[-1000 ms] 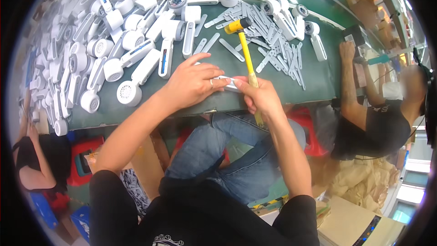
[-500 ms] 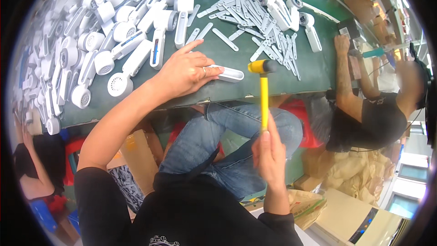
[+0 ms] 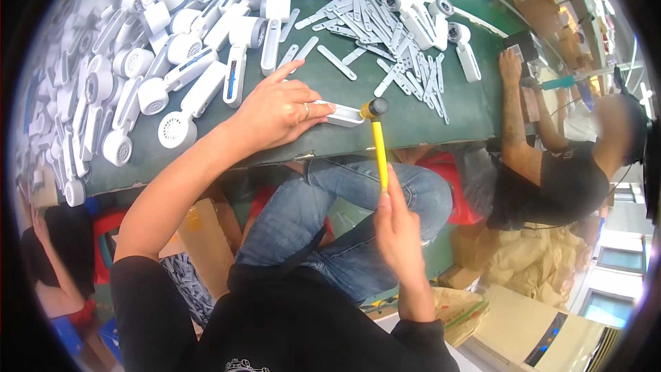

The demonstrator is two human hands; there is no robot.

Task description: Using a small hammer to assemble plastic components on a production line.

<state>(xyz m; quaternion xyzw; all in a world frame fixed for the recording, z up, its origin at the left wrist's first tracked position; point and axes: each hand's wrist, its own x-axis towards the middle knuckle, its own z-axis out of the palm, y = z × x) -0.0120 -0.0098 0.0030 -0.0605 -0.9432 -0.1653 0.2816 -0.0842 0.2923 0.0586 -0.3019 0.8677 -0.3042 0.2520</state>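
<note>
My left hand is closed over a white elongated plastic part, pressing it on the green table near the front edge. Its head end, if any, is hidden under my palm; the open, hollow-looking end sticks out to the right. My right hand grips the yellow handle of a small mallet. The mallet's head, yellow and black, is right at the part's exposed end; whether they touch I cannot tell. Slim grey-white strips lie just beyond my left hand.
White handheld fans are heaped across the left of the table. More strips are piled at the centre back, beside a few fans. A co-worker sits at right, another person at far left. A carton stands below the table.
The mallet has moved left and slightly down, its head now at the white part's right end. My right hand shifted left with it. My left hand keeps its hold.
</note>
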